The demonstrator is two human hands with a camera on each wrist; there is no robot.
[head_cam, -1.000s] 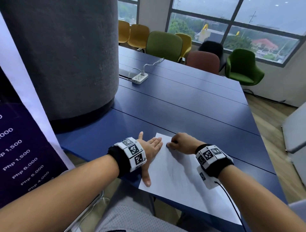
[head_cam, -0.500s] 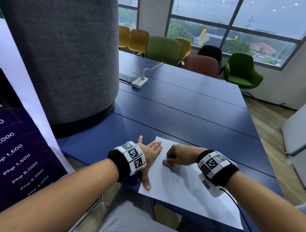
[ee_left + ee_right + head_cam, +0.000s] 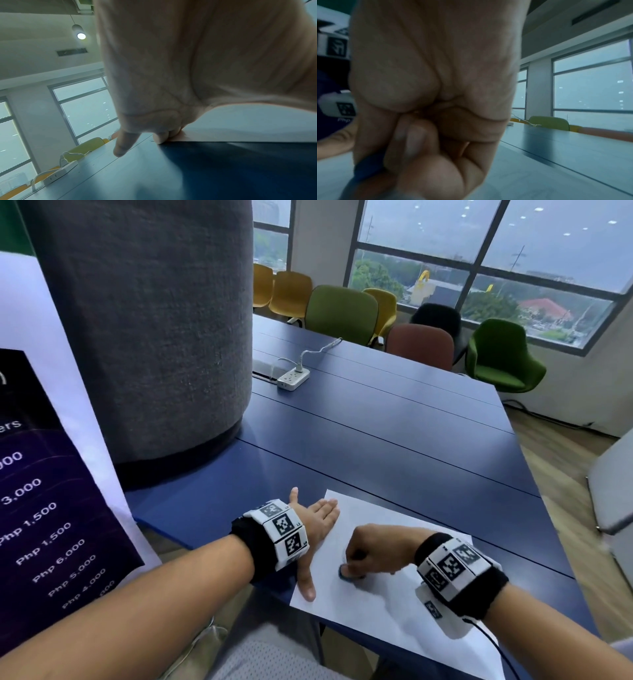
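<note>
One sheet of white paper (image 3: 394,607) is lying at the near edge of the blue table (image 3: 394,446). The left hand (image 3: 317,529) is pressing flat on the paper's left edge, with straight fingers and the thumb spread. The right hand (image 3: 373,549) is pinching one blue eraser (image 3: 345,574) against the sheet. One white power strip (image 3: 293,378) is lying well behind them.

Right hand (image 3: 371,549) pinches small blue thing (image 3: 345,575) against paper (image 3: 376,611).

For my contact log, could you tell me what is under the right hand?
A small blue object, pinched in the right hand and touching the white sheet. The fingers cover most of it, so its shape cannot be told.
</note>
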